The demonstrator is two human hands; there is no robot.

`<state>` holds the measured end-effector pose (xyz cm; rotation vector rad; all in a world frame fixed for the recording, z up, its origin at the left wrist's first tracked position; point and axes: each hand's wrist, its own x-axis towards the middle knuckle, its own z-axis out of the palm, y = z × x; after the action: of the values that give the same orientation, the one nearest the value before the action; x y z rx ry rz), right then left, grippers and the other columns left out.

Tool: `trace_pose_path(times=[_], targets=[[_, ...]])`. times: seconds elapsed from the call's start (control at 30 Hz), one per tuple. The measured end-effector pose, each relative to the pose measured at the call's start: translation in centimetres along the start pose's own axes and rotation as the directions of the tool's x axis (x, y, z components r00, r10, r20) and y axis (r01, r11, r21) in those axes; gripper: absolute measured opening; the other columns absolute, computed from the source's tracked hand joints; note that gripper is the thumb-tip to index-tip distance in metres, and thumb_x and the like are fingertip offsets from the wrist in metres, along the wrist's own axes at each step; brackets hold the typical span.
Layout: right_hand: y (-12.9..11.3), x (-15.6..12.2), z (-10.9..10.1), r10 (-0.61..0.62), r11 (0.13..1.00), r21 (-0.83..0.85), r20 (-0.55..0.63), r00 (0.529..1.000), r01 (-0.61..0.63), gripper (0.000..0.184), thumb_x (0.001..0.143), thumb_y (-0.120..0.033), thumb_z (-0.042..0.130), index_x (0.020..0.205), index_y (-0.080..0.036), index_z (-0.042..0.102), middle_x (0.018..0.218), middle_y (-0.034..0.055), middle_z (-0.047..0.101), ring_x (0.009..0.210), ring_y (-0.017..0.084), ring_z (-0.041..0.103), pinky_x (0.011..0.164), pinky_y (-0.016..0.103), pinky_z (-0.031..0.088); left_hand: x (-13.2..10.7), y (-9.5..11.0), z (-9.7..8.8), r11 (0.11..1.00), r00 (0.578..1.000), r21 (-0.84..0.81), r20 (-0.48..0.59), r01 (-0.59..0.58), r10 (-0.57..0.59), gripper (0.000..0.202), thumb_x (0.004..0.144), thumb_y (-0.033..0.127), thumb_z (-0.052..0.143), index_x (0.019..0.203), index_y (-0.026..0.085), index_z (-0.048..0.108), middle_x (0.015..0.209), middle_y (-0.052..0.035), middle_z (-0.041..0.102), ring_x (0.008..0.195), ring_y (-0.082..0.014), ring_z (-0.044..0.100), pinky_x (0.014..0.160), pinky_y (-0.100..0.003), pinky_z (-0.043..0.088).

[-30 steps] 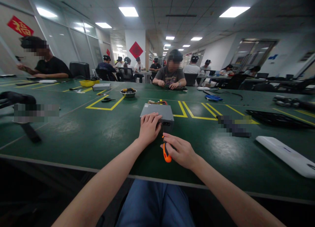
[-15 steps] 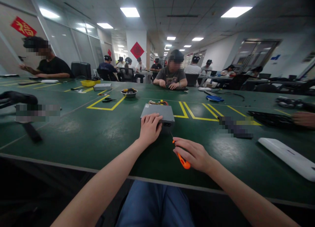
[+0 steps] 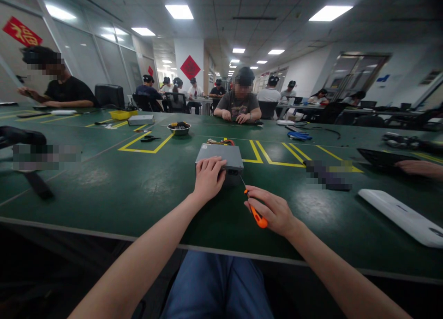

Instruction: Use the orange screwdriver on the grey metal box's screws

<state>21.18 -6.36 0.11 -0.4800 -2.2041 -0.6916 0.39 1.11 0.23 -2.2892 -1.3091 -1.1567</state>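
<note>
A grey metal computer power supply unit (image 3: 224, 150) sits on the green table in front of me, its power socket facing me and a bundle of coloured wires (image 3: 221, 142) behind it. My left hand (image 3: 208, 178) grips its near left part, fingers over the top and thumb low at the front. My right hand (image 3: 272, 208) is closed around an orange-handled screwdriver (image 3: 258, 216). The thin shaft slants up and left, with its tip at the unit's front right corner. Whether the tip touches a screw is too small to tell.
A metal bowl (image 3: 179, 128) with a yellow-and-black tool stands beyond, left. To the right lie a dark pixelated object (image 3: 327, 175), a long white casing (image 3: 398, 215) and blue cable (image 3: 299, 136). A person (image 3: 238, 97) works opposite; another person's hand (image 3: 420, 168) holds a dark panel at right.
My right hand has shifted slightly up, bringing the screwdriver's tip closer to the unit's front corner. My left hand keeps its place on the unit. The dark panel at right has tilted.
</note>
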Motion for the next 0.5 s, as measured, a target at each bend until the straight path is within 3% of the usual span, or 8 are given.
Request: trace_pose_path(times=[0.5], targets=[[0.03,0.05,0.09,0.009,1.0,-0.02,-0.043,0.999,-0.01,0.025,0.079,-0.008,0.061,0.101,-0.015,0.051,0.099,0.0098,0.061,0.107,0.022,0.058,0.082,0.033,0.057,0.02,0.04,-0.05,1.0,1.0,-0.004,0.009,0.012,-0.012,0.027,0.086,0.026,0.046,0.112,0.025,0.053,0.122,-0.0036,0.056,0.116,-0.0212,0.045,0.1,-0.04,0.027]])
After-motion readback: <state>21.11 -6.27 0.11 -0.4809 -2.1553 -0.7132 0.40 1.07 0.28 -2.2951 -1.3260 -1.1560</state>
